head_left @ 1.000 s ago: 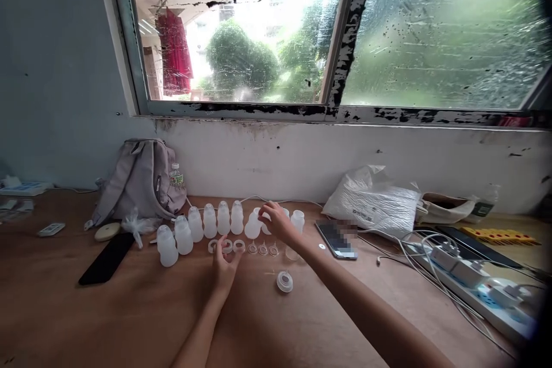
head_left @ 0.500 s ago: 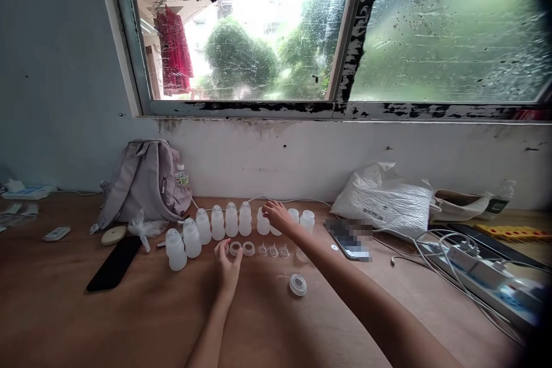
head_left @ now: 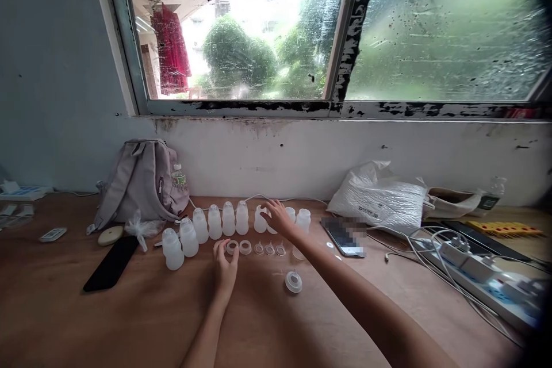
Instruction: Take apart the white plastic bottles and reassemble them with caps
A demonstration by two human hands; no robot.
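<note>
My right hand point(head_left: 276, 217) reaches to the back row, its fingers curled at the upper right side of a frosted plastic bottle point(head_left: 259, 221). Its forearm crosses in front of other bottles, including an uncapped bottle point(head_left: 303, 219). My left hand point(head_left: 225, 267) rests on the table with thumb and fingers apart around a clear ring point(head_left: 232, 247). Another ring point(head_left: 245, 247) lies just right of it, then several clear teat-like pieces point(head_left: 269, 248). Nearer me sits a round clear lidded part point(head_left: 294, 282). Several bottles with domed tops point(head_left: 188, 237) stand in a curved row at left.
A grey backpack point(head_left: 140, 184), black phone point(head_left: 111, 263) and knotted plastic bag point(head_left: 141, 227) are at left. On the right are another phone point(head_left: 344, 237), small white discs point(head_left: 330, 245), a silvery bag point(head_left: 377, 198), and a power strip point(head_left: 495, 284) with tangled cables.
The whole view has shifted slightly. My right hand stays at the same bottle, with more of its top showing. A second white disc shows by my right forearm. My left hand has barely moved.
</note>
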